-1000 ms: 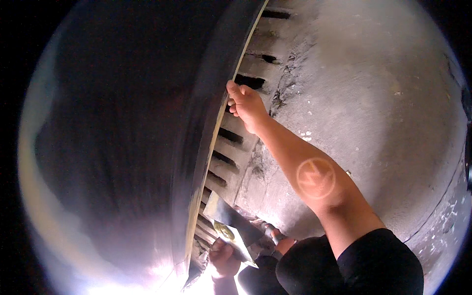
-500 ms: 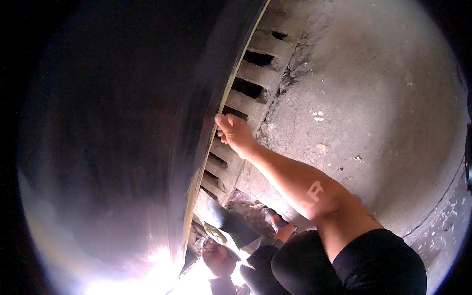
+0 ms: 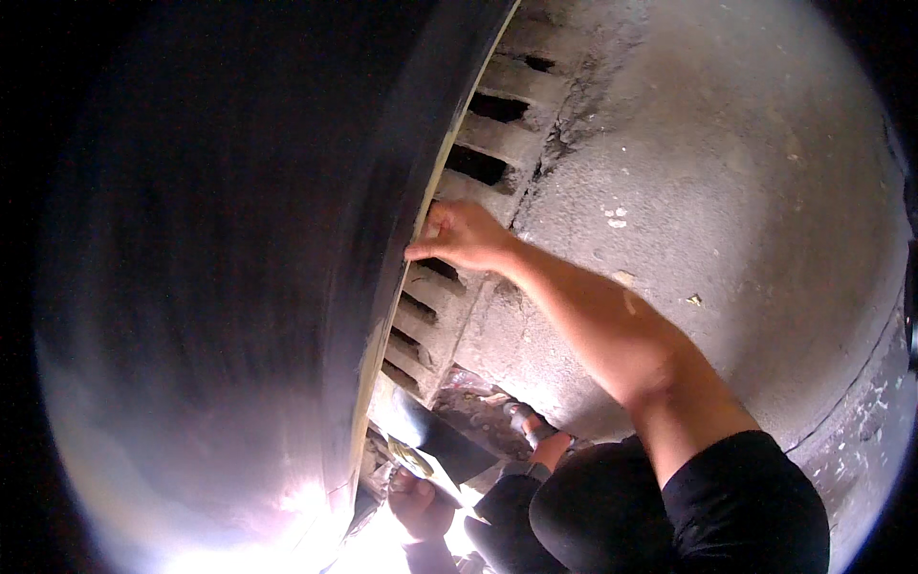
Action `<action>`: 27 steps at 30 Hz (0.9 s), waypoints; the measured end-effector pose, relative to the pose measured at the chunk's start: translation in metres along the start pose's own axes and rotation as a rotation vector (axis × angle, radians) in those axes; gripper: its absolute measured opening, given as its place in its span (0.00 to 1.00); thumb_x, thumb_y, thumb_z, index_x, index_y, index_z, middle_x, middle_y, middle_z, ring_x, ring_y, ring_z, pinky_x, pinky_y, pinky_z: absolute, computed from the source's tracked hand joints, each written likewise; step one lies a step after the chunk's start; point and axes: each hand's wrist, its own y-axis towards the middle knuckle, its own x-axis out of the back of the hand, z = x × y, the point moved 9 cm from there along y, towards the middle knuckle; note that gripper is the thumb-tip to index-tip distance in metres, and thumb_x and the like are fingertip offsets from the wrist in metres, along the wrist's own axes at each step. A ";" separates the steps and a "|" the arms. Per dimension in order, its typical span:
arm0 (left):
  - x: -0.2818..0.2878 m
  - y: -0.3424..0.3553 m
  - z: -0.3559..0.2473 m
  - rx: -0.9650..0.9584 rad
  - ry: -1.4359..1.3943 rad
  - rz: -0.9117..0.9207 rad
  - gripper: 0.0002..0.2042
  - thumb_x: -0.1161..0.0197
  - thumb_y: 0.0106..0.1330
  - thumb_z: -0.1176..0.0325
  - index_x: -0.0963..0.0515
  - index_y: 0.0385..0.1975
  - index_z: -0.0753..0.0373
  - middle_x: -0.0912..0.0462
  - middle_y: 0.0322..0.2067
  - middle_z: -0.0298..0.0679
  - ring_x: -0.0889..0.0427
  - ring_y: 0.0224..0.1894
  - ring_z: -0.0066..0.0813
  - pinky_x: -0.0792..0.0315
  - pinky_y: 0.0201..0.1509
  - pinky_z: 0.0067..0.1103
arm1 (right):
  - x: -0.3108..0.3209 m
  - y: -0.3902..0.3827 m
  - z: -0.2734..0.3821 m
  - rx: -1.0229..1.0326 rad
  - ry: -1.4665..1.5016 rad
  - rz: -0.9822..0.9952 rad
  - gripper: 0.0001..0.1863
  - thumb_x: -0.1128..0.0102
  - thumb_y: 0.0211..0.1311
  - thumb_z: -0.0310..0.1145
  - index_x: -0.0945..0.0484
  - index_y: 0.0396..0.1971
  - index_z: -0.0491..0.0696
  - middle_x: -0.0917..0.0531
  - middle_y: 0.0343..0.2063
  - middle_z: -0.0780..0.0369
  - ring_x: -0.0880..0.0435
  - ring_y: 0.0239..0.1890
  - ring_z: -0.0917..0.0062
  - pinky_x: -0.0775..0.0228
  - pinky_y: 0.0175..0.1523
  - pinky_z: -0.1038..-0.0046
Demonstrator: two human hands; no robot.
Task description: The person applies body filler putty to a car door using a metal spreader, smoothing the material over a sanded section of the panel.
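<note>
A large dark, curved panel (image 3: pixel 210 239) fills the left of the view, with a pale yellowish strip (image 3: pixel 442 158) along its right edge. My right hand (image 3: pixel 467 237) is at this strip, thumb and bent fingers closed against it; some fingertips are hidden. My left hand (image 3: pixel 421 505) is low in the view beside the panel's lower end. Its fingers are curled at a pale, flat piece (image 3: pixel 445 478) with a yellowish-green rounded thing (image 3: pixel 409 456) on it. Glare and the hand's angle hide what exactly it grips.
A concrete grating (image 3: pixel 497 139) with dark slots runs under the panel's edge. Rough grey concrete floor (image 3: pixel 708 191) with small debris lies to the right. My bent knee (image 3: pixel 598 507) and a sandalled foot (image 3: pixel 531 423) are at the bottom. Strong glare covers the lower left.
My right hand has turned at the panel's edge, its thumb now lower against the strip and its knuckles higher. The right elbow has moved slightly right and down. My left hand stays nearly in place.
</note>
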 end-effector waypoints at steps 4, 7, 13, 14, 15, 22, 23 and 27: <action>0.008 -0.002 0.007 0.042 -0.045 0.087 0.17 0.41 0.62 0.77 0.27 0.52 0.66 0.18 0.42 0.43 0.17 0.40 0.34 0.19 0.39 0.28 | 0.071 0.028 0.008 -0.072 -0.256 -0.012 0.31 0.28 0.40 0.62 0.22 0.25 0.46 0.19 0.25 0.60 0.20 0.28 0.74 0.30 0.32 0.73; 0.015 -0.005 0.010 0.055 -0.029 0.093 0.17 0.41 0.62 0.77 0.28 0.52 0.66 0.19 0.44 0.43 0.18 0.44 0.36 0.21 0.45 0.31 | 0.118 0.045 0.016 0.004 -0.288 -0.137 0.27 0.29 0.45 0.58 0.23 0.25 0.47 0.21 0.23 0.63 0.24 0.26 0.81 0.31 0.32 0.77; 0.001 -0.006 0.004 0.026 -0.056 0.115 0.16 0.41 0.62 0.78 0.26 0.51 0.68 0.18 0.41 0.43 0.17 0.42 0.32 0.17 0.41 0.27 | 0.110 0.043 -0.022 -0.092 0.360 -0.290 0.26 0.39 0.57 0.59 0.26 0.25 0.46 0.22 0.22 0.63 0.25 0.21 0.82 0.30 0.27 0.77; 0.002 -0.006 0.004 0.018 -0.043 0.099 0.16 0.41 0.62 0.78 0.26 0.51 0.68 0.18 0.41 0.43 0.16 0.42 0.32 0.17 0.41 0.27 | 0.089 0.033 -0.030 -0.131 0.452 -0.293 0.27 0.40 0.57 0.59 0.26 0.24 0.46 0.22 0.22 0.63 0.25 0.21 0.82 0.30 0.26 0.77; 0.004 -0.007 0.002 0.003 -0.027 0.079 0.16 0.42 0.62 0.78 0.26 0.51 0.68 0.18 0.42 0.43 0.16 0.42 0.33 0.17 0.41 0.27 | 0.062 0.023 -0.036 -0.167 0.550 -0.290 0.28 0.41 0.58 0.60 0.26 0.24 0.45 0.22 0.22 0.64 0.25 0.21 0.82 0.31 0.26 0.77; 0.028 -0.005 -0.001 0.070 -0.074 0.062 0.16 0.38 0.61 0.77 0.25 0.49 0.69 0.17 0.33 0.42 0.16 0.34 0.33 0.18 0.36 0.28 | -0.102 -0.052 -0.036 -0.189 -0.152 0.407 0.24 0.36 0.56 0.55 0.25 0.26 0.45 0.22 0.19 0.63 0.23 0.24 0.79 0.32 0.29 0.73; 0.031 -0.003 -0.001 0.084 -0.087 0.088 0.16 0.38 0.61 0.77 0.25 0.49 0.69 0.17 0.33 0.42 0.16 0.34 0.33 0.18 0.36 0.28 | -0.107 -0.067 -0.035 -0.181 -0.041 0.445 0.24 0.35 0.56 0.54 0.24 0.26 0.45 0.22 0.20 0.63 0.22 0.26 0.78 0.31 0.30 0.71; 0.020 -0.012 -0.006 0.131 -0.124 0.274 0.16 0.39 0.62 0.77 0.25 0.51 0.67 0.17 0.42 0.43 0.16 0.40 0.37 0.20 0.49 0.32 | -0.076 -0.098 -0.016 -0.061 -0.150 0.312 0.18 0.36 0.59 0.45 0.25 0.32 0.44 0.20 0.25 0.60 0.19 0.28 0.75 0.28 0.35 0.70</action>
